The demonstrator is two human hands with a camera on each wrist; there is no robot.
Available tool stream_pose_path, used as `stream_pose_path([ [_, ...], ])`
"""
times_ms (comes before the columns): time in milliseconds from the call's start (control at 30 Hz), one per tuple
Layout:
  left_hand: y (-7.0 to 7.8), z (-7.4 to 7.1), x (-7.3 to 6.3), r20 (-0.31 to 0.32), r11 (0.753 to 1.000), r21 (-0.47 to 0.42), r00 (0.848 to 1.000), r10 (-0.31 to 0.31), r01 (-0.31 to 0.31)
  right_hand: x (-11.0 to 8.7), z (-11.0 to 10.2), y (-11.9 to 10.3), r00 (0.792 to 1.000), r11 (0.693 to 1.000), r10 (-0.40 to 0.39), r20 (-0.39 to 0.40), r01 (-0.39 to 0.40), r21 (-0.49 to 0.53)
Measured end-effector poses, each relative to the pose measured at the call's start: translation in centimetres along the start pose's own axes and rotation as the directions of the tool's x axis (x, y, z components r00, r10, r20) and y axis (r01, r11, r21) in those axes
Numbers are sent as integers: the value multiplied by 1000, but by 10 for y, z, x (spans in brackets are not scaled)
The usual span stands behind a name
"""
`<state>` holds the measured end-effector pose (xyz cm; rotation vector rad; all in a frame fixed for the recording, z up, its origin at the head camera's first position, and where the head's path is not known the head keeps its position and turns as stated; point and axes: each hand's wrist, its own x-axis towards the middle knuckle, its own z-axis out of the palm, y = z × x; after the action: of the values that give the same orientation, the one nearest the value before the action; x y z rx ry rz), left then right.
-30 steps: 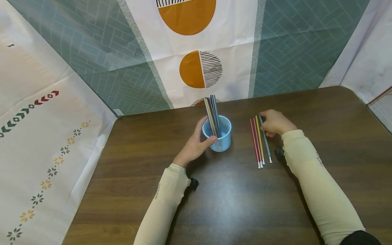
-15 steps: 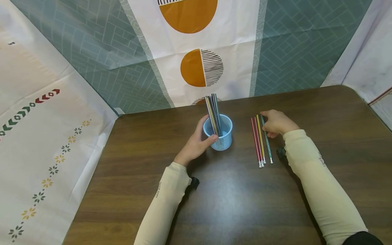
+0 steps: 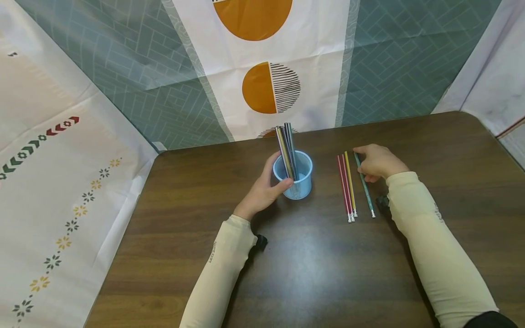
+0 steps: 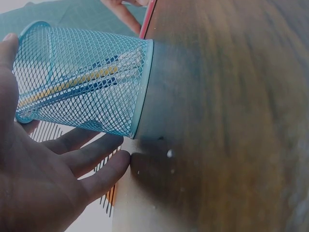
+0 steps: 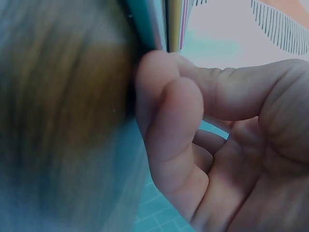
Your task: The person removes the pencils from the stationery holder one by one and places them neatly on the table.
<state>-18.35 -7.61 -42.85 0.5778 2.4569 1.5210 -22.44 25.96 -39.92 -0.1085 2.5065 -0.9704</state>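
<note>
A light blue mesh pencil cup (image 3: 304,187) stands upright, with several dark and yellow pencils (image 3: 284,152) leaning in it. My left hand (image 3: 259,195) holds the cup from the left, thumb at the near side and fingers behind; its mesh wall (image 4: 87,79) fills much of the left wrist view. To the right, two red pencils (image 3: 344,187) and a yellow pencil (image 3: 350,187) lie side by side, eraser ends toward me. A teal pencil (image 3: 365,190) lies slightly apart from them, and my right hand (image 3: 380,162) pinches its far end between thumb and forefinger.
The brown wooden table (image 3: 311,269) extends around both hands. A patterned cloth (image 3: 311,91) hangs along the far edge, and a white cloth (image 3: 61,205) hangs at the left. Dark wrist devices (image 3: 261,242) sit under the sleeves.
My right hand has shifted right with the teal pencil, widening the gap to the yellow one and slanting the teal pencil. The left hand and cup stay in place.
</note>
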Motion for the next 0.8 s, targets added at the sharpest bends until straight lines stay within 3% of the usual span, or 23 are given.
stream_pose_path([
  [333, -1, 1, 1, 2, 1000, 5, 1000, 10, -10, -2, -1, 2, 1000, 1000, 20, 3, -20, -9],
  [800, 1, 0, 0, -3, 1000, 15, 1000, 1, -1, 3, 6, -3, 1000, 998, 21, -11, -21, 55],
])
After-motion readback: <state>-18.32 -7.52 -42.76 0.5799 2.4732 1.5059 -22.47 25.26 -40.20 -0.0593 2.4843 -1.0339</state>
